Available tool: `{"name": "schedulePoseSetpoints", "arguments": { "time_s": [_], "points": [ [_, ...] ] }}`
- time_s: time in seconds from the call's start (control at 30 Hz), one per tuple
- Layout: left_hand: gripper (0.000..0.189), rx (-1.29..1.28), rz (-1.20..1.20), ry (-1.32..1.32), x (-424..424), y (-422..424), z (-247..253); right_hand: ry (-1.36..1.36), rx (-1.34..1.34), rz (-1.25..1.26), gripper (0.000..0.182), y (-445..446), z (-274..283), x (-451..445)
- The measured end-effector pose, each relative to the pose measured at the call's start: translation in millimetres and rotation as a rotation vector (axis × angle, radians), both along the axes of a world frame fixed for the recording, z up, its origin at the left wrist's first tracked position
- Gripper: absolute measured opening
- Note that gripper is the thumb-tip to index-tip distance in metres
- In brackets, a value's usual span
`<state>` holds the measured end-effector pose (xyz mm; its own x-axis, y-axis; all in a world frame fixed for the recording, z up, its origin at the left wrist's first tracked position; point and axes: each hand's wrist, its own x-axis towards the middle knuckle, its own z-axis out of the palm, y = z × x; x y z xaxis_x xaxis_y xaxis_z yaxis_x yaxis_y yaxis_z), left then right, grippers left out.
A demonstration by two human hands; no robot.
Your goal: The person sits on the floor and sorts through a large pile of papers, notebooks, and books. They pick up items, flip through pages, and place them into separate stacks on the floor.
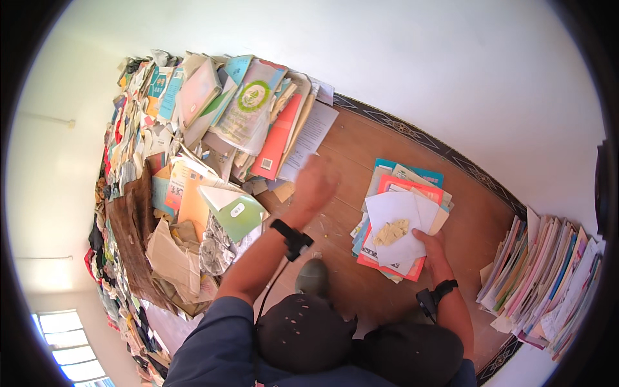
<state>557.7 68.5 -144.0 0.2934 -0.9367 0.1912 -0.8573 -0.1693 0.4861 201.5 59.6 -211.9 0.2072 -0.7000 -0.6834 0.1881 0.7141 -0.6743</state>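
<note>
My right hand (432,246) rests at the right edge of a loose stack of papers and booklets, its thumb on top of a white sheet (387,208). A crumpled yellowish scrap of paper (391,232) lies on that sheet. Red-edged sheets (415,272) and a teal booklet (408,167) stick out from under it. My left hand (316,186), somewhat blurred, is over the floor just beside the big paper pile; I see nothing in it, and its fingers are not clear. Near it are a printed white sheet (316,128) and a red booklet (279,138).
A high heap of books, papers and a green booklet (237,215) fills the left. Torn brown cardboard (130,237) leans there. Upright papers and booklets (541,280) stand in a row at the right. A patterned baseboard (411,130) runs along the white wall.
</note>
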Motion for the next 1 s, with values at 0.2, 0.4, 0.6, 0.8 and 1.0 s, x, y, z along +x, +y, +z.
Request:
{"name": "schedulePoseSetpoints", "arguments": {
  "time_s": [0.2,0.4,0.6,0.8,1.0],
  "points": [
    [0.028,0.084,0.226,-0.226,97,12,30,-0.007,0.001,0.001,0.06,1,-9,-8],
    [0.033,0.4,0.147,-0.179,82,59,-28,-0.037,0.006,-0.018,0.058,-1,-2,-4],
    [0.075,0.302,0.173,-0.559,70,51,-74,-0.009,0.023,-0.003,0.059,-1,-1,-4],
    [0.072,0.556,0.242,-0.272,79,12,-63,-0.028,0.021,-0.017,0.061,-1,-3,-3],
    [0.067,0.584,0.298,-0.298,80,0,-70,-0.026,0.012,-0.031,0.061,-1,-4,-3]
  ]
}}
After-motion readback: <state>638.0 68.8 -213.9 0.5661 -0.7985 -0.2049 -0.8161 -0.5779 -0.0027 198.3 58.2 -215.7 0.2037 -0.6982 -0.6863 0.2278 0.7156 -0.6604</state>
